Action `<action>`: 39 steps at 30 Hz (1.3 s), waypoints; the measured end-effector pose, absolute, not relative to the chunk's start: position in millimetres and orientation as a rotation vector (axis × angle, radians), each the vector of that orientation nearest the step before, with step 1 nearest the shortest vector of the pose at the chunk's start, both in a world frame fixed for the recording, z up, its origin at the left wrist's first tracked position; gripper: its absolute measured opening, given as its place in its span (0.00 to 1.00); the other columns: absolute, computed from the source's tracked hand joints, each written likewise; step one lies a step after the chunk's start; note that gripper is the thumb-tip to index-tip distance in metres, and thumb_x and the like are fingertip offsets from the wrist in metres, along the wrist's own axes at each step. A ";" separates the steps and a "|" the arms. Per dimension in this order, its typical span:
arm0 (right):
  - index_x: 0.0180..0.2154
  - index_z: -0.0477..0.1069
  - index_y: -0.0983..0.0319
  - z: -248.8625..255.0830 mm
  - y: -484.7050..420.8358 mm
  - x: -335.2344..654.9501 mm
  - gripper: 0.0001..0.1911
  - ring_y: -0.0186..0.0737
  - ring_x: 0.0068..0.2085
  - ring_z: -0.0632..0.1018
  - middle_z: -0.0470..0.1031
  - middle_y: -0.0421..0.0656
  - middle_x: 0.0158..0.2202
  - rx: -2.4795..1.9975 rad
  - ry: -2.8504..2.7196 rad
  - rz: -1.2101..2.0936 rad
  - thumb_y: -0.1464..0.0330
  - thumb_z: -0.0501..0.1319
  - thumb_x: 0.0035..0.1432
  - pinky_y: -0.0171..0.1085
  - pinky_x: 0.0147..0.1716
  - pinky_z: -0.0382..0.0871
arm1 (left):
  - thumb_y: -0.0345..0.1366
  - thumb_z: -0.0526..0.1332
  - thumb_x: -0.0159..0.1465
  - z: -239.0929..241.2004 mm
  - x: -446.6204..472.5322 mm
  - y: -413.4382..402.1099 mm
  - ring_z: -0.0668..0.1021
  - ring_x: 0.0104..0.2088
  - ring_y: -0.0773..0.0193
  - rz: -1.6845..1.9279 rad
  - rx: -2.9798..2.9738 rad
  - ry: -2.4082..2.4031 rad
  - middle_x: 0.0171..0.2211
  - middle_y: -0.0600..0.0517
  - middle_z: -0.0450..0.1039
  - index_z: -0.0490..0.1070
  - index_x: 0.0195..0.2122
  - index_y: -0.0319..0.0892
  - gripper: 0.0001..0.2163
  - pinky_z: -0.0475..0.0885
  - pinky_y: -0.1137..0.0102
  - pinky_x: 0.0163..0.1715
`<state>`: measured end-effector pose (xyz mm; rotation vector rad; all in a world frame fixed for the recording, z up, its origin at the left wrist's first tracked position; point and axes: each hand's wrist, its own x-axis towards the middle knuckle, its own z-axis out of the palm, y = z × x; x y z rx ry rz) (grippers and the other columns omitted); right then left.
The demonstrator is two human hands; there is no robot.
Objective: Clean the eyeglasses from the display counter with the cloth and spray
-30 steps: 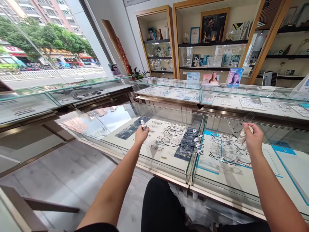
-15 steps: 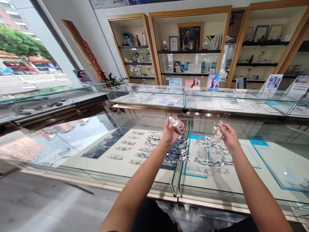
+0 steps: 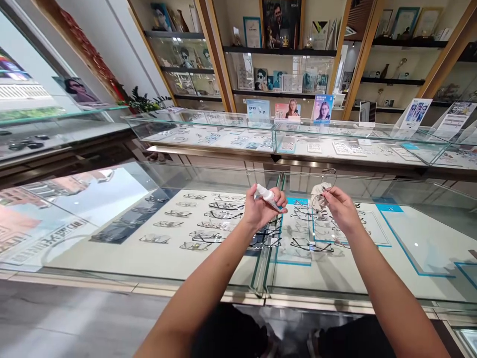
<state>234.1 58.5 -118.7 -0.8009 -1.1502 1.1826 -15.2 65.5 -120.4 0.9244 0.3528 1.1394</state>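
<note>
"HOYA" — on bk-shelf poster (image 3: 291,19).

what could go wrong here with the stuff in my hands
The thin-rimmed eyeglasses share the right hand with a bunched cloth, so they might slip onto the glass counter below. Pressing too hard could bend that thin rim. The white bottle, tilted in the left hand, might also drop and knock the counter.

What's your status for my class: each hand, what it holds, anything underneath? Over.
Left hand: gripping white bottle. Right hand: holding glasses, pale cloth with them. Below both: glass cases, eyewear inside.
</note>
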 end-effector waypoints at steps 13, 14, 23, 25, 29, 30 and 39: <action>0.28 0.72 0.58 -116.2 42.5 223.8 0.25 0.33 0.28 0.61 0.65 0.35 0.25 -0.853 -1.315 1.133 0.46 0.76 0.48 0.36 0.28 0.54 | 0.68 0.66 0.49 -117.7 -12.6 63.3 0.66 0.29 0.62 1.131 1.053 0.423 0.26 0.50 0.61 0.70 0.22 0.41 0.30 0.62 0.71 0.23; 0.28 0.72 0.58 -116.3 41.7 223.4 0.25 0.34 0.28 0.61 0.64 0.35 0.24 -0.859 -1.333 1.123 0.46 0.76 0.48 0.36 0.28 0.53 | 0.68 0.66 0.49 -117.4 -12.2 63.0 0.66 0.29 0.62 1.129 1.057 0.416 0.26 0.50 0.61 0.70 0.22 0.41 0.30 0.61 0.71 0.22; 0.30 0.71 0.58 -113.2 30.8 214.5 0.25 0.32 0.25 0.58 0.61 0.34 0.23 -0.873 -1.422 1.170 0.45 0.74 0.51 0.36 0.25 0.50 | 0.71 0.53 0.53 -118.0 -9.7 64.1 0.65 0.28 0.62 1.154 1.323 0.573 0.26 0.51 0.59 0.65 0.23 0.44 0.31 0.58 0.68 0.23; 0.30 0.71 0.57 -115.0 29.7 212.1 0.25 0.34 0.26 0.61 0.63 0.35 0.25 -0.876 -1.474 1.113 0.45 0.73 0.52 0.37 0.27 0.53 | 0.71 0.52 0.53 -122.3 -9.1 65.0 0.64 0.26 0.64 1.206 1.447 0.699 0.26 0.52 0.61 0.65 0.24 0.44 0.31 0.58 0.67 0.25; 0.31 0.72 0.57 -120.9 29.6 208.0 0.23 0.37 0.31 0.66 0.67 0.38 0.27 -0.881 -1.593 0.990 0.46 0.70 0.57 0.39 0.33 0.60 | 0.63 0.63 0.55 -129.3 -6.7 60.9 0.62 0.26 0.65 1.292 1.583 0.854 0.24 0.54 0.62 0.68 0.25 0.43 0.25 0.58 0.66 0.30; 0.31 0.72 0.57 -122.4 29.4 207.0 0.22 0.37 0.31 0.67 0.68 0.38 0.28 -0.879 -1.615 0.988 0.46 0.70 0.58 0.39 0.34 0.61 | 0.62 0.65 0.55 -130.2 -5.6 58.8 0.63 0.27 0.65 1.307 1.617 0.882 0.24 0.54 0.63 0.68 0.25 0.42 0.24 0.58 0.66 0.32; 0.32 0.71 0.58 -125.4 23.3 202.1 0.20 0.37 0.31 0.68 0.70 0.38 0.29 -0.807 -1.681 1.086 0.49 0.68 0.61 0.39 0.33 0.61 | 0.64 0.56 0.61 -129.8 3.3 49.7 0.69 0.32 0.59 1.285 1.910 1.015 0.27 0.52 0.68 0.66 0.27 0.44 0.25 0.61 0.64 0.37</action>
